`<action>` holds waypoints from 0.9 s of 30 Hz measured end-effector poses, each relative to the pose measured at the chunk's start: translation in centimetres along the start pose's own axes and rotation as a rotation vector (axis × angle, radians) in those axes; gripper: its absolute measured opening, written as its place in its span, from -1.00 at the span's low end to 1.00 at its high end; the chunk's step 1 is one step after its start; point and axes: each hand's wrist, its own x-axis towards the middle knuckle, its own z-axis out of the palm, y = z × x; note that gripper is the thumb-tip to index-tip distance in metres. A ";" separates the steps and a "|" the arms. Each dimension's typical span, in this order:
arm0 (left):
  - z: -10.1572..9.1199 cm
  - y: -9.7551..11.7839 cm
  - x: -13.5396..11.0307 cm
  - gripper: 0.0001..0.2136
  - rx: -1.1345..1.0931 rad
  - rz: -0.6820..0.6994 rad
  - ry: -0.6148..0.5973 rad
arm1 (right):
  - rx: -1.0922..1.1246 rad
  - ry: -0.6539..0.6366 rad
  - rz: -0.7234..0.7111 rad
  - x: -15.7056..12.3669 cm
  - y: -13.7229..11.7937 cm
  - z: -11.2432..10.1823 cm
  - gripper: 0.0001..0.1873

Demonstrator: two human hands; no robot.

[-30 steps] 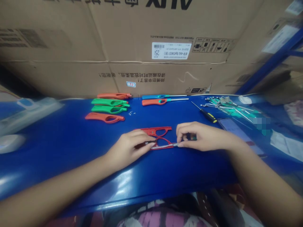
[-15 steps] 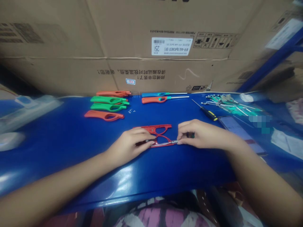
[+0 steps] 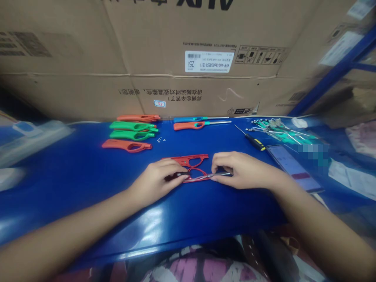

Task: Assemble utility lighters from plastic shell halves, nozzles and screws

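Midway between the bench's [image 3: 188, 219] front and back edges lies a red shell half [image 3: 202, 179]. Our left hand [image 3: 157, 176] pinches a dark part [image 3: 182, 173] there; our right hand [image 3: 235, 169] grips a metal tube [image 3: 222, 174]. Beyond the back edge, an upside-down carton's [image 3: 88, 58] label [image 3: 209, 62] reads "KFR-46G/BpR3AES1 (B1)".

You're in what looks like an assembly workshop: your blue desk [image 3: 188, 211] carries an opened red casing [image 3: 183, 161], lighter shells [image 3: 116, 144], a screwdriver [image 3: 256, 142] and a heap of wired rods [image 3: 296, 137], with printed cardboard [image 3: 88, 86] behind the desk and a blue bar [image 3: 329, 79] at its far right.
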 end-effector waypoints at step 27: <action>-1.7 0.5 -0.2 -0.84 -0.023 -0.041 -0.071 | 0.184 -0.052 -0.072 1.9 -1.5 1.0 -0.77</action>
